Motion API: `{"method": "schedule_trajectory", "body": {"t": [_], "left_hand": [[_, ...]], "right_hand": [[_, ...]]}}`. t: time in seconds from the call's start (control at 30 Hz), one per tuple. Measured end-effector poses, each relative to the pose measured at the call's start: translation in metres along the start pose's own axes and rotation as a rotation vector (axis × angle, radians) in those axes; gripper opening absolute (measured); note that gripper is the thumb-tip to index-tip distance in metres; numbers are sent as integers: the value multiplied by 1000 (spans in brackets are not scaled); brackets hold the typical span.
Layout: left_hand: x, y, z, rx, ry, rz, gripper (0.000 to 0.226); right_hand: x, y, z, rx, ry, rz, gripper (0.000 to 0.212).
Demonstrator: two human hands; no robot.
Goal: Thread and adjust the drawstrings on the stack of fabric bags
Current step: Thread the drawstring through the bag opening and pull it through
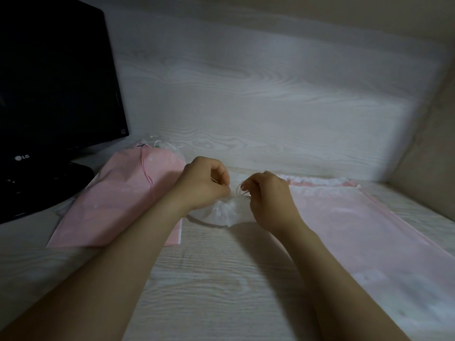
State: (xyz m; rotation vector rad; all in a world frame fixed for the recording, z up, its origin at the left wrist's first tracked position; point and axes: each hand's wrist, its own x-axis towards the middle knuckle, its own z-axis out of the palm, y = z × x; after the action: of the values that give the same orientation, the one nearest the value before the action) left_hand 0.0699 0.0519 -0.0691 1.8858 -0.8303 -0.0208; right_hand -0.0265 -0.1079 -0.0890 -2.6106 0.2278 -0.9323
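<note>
- The left hand (205,184) has a closed grip, its fingers curled on the gathered mouth of the white bag (226,214).
- The right hand (268,200) pinches the thin drawstring (239,190) loop.
- The white bag lies on the surface (221,279), beside the pink bags (118,200).

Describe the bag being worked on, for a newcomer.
On the wood-grain table, between the pink bag by the monitor and the pink stack, a white bag sits, its drawstring pinched by the left hand and right hand. It alone is white and bunched; neighbours lie flat.

"LG" logo on black monitor (49,94) bezel.
</note>
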Motion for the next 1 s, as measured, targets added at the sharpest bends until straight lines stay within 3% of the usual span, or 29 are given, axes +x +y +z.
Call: {"method": "schedule_trajectory", "body": {"t": [0.13, 0.3, 0.43, 0.57, 0.7, 0.87, 0.93, 1.0], "left_hand": [[1, 1, -1, 101, 41, 57, 25], [-3, 10, 4, 67, -73, 86, 15], [3, 2, 5, 129, -72, 196, 6], [3, 6, 6, 148, -32, 180, 22], [0, 25, -1, -259, 10, -53, 25], [-7, 40, -12, -818, -47, 9, 62], [-5, 40, -14, -1014, -82, -61, 57], [-2, 36, -14, -1030, -65, -125, 52]], "right_hand": [[0, -4, -5, 198, -11, 75, 27], [-1, -5, -7, 406, -12, 162, 29], [-3, -10, -10, 478, 9, 174, 33], [-2, -11, -11, 489, 54, 196, 31], [-1, -6, -9, 437, 66, 212, 28], [-3, -5, -6, 286, 108, 106, 21], [-4, -6, -6, 217, 117, 41, 20], [-4, -7, -7, 210, 96, 29, 24]]}}
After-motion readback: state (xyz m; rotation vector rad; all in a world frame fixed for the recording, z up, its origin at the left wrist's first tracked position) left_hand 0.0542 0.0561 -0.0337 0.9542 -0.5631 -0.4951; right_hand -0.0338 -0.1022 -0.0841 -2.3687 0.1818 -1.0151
